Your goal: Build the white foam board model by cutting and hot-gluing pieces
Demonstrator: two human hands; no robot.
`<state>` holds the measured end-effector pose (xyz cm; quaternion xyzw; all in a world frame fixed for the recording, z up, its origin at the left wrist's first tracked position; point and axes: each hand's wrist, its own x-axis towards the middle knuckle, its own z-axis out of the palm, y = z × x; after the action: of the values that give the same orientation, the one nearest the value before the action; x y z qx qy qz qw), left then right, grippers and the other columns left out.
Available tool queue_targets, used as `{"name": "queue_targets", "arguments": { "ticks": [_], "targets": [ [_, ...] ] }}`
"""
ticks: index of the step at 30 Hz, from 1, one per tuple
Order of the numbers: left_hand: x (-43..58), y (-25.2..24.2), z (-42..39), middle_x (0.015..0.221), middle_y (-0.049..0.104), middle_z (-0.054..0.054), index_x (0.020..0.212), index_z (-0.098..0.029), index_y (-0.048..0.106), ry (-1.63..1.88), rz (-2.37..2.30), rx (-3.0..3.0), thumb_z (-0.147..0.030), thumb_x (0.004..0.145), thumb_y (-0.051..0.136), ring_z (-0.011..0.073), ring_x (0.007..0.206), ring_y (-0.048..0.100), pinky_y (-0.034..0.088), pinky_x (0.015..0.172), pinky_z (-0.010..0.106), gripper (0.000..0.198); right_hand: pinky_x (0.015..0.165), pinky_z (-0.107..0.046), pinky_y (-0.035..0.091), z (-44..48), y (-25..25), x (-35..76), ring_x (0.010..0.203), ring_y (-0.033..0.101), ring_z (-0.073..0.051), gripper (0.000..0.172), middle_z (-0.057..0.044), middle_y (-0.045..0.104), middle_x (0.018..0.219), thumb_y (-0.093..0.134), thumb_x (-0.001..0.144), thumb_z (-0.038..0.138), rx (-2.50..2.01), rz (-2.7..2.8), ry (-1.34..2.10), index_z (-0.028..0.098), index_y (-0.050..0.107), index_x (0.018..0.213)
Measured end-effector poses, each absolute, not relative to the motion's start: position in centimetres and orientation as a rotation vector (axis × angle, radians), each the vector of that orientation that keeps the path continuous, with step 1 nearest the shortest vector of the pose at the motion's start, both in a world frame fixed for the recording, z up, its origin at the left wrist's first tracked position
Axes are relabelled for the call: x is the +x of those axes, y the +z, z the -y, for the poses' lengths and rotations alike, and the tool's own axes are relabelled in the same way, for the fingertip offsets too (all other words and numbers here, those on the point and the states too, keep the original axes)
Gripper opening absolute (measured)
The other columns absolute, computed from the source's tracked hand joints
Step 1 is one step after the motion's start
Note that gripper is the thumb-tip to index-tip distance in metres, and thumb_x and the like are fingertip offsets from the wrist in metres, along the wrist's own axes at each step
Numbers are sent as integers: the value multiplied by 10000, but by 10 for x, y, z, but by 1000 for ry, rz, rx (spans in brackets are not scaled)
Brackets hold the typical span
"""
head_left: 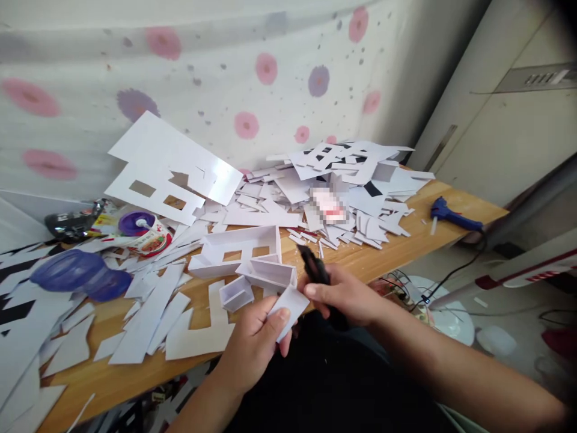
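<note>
My left hand pinches a small white board piece between thumb and fingers, just beyond the table's front edge. In my right hand is a black utility knife, its dark tip pointing up and away to the left. The knife is close to the right of the board piece; whether they touch I cannot tell. Just beyond my hands stand a white open-sided box with window cut-outs, a narrow white tray and a small open white box.
White board scraps cover much of the wooden table. A large sheet with window holes leans at the back. A blue glue gun lies at the right, a purple plastic object and a paper tub at the left.
</note>
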<state>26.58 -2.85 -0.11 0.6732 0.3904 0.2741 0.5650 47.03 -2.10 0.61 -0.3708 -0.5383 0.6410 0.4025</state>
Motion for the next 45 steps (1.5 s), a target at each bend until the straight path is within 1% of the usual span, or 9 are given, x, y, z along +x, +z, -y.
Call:
{"name": "queue_targets", "arguments": {
  "ticks": [9,15,19,22,26,30,34,37,45],
  "targets": [
    [276,-5,22,497,470,-41,986,-124,652,409,-751,1537,-524,937,411,82,440,353,268,500,241,470,319,-181,363,21,-27,454,315,427,-64,480,44,507,416,797,580,558,-683,953,1904,138,567,625],
    [294,-13,20,518,464,-44,972,-135,618,499,-822,1391,-573,930,399,66,427,297,220,433,219,491,381,-240,392,21,-32,463,331,383,-75,534,72,438,416,650,615,701,-862,861,1669,198,475,650],
    [300,-11,19,554,525,-28,822,-147,567,675,-978,1339,-525,928,466,55,448,364,233,429,195,406,431,-222,356,-4,-21,497,409,413,-73,414,59,485,541,694,684,558,-1151,868,1374,190,513,742],
    [301,-9,19,575,571,-20,845,-146,565,716,-952,1313,-491,934,481,45,436,384,250,434,188,365,500,-235,355,-27,-10,517,528,481,-116,292,14,554,640,738,691,408,-1290,971,1199,184,605,822],
    [298,-6,19,669,642,6,841,-150,549,777,-896,1240,-434,939,499,40,449,442,317,467,184,304,647,-264,390,-29,-1,516,761,552,-173,217,-52,629,895,676,774,293,-1417,1468,700,208,641,970],
    [294,-2,18,788,684,36,858,-144,565,823,-839,1118,-390,927,533,53,486,519,390,500,187,257,655,-247,417,-4,-6,501,704,561,-139,84,-20,630,794,547,848,186,-1189,1942,665,196,594,917],
    [291,0,20,774,679,28,843,-143,580,811,-734,1008,-358,902,578,64,490,550,414,499,184,222,663,-236,427,12,-13,493,738,583,-138,301,-14,633,808,487,703,21,-1049,2064,650,199,566,933],
    [289,2,23,698,658,16,811,-139,576,799,-700,966,-345,900,586,61,472,539,388,479,173,224,646,-240,422,17,-13,491,720,584,-143,324,-17,632,793,480,674,22,-1048,2075,576,199,560,933],
    [284,2,29,575,562,-34,815,-143,551,827,-638,911,-384,896,599,33,425,453,281,433,161,258,598,-222,383,18,-9,484,636,549,-122,189,1,609,714,534,721,77,-1048,2100,478,198,576,860]
  ]
}}
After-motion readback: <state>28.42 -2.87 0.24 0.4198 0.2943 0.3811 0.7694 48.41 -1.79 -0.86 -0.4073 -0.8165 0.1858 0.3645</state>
